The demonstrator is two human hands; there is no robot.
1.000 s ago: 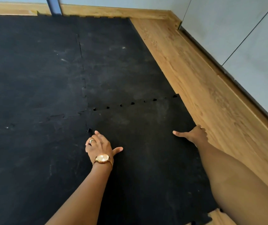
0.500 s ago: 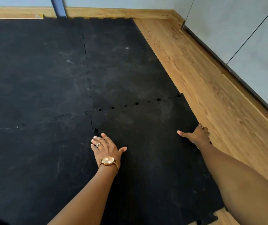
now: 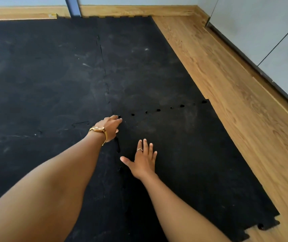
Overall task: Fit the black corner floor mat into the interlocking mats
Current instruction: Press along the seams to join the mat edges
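The black corner mat [image 3: 188, 154] lies flat on the floor at the near right, among the other interlocking black mats [image 3: 43, 84]. Small dark gaps [image 3: 158, 110] show along its far seam, and a slit [image 3: 118, 145] stays open on its left seam. My left hand [image 3: 111, 127], with a gold watch, presses fingertips down at the mat's far left corner where the seams meet. My right hand [image 3: 144, 159] lies flat and spread on the corner mat, just right of the left seam. Neither hand holds anything.
A strip of wooden floor [image 3: 227, 102] runs along the mats' right side up to a grey wall [image 3: 262, 32]. A wooden skirting [image 3: 131, 10] and a dark post [image 3: 72, 6] stand at the far edge. The corner mat's near edge shows jigsaw teeth [image 3: 262, 226].
My left hand has moved forward from the left seam to the far left corner of the mat. My right hand has left the mat's right edge and now lies flat near the left seam.
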